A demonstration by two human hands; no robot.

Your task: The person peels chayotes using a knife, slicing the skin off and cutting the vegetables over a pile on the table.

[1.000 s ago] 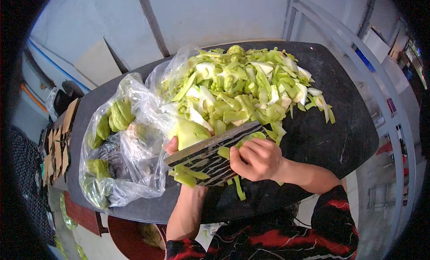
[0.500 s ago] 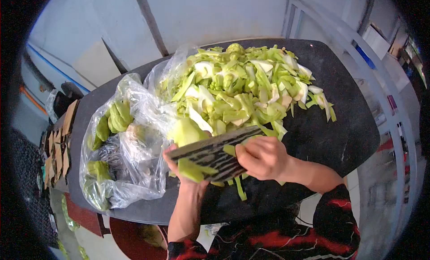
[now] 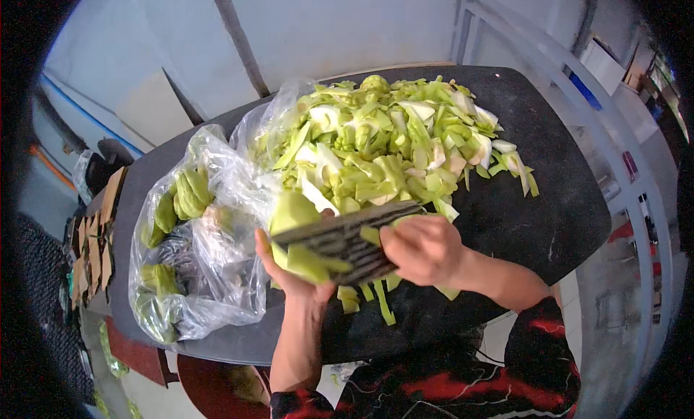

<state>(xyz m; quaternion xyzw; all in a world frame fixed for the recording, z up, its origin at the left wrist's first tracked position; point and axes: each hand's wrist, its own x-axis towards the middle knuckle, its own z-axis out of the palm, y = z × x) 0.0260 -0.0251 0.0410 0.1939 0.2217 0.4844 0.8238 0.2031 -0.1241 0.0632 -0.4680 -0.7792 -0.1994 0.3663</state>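
Note:
My left hand (image 3: 296, 278) is closed round a pale green, peeled-looking chayote (image 3: 293, 211), its thumb on the left side and a fingertip showing beyond the blade. In my right hand (image 3: 426, 251) is a broad, dark-striped cleaver (image 3: 361, 238); the fingers hide its handle. The blade lies across the chayote, slightly blurred. A green slice (image 3: 307, 266) shows at the near side of the blade, above my left palm. Just beyond both hands rises a large heap of cut chayote strips and peel (image 3: 390, 141) on the dark table (image 3: 564, 180).
At the left, a clear plastic bag (image 3: 217, 303) holds several whole chayotes (image 3: 192, 193). Loose strips (image 3: 383, 303) lie by the table's near edge. A metal railing (image 3: 614, 137) runs along the right, and a reddish-brown round container (image 3: 210, 386) stands below the table.
The blade has tilted to a flatter angle over the chayote. My left thumb has lifted and straightened. The view has shifted slightly.

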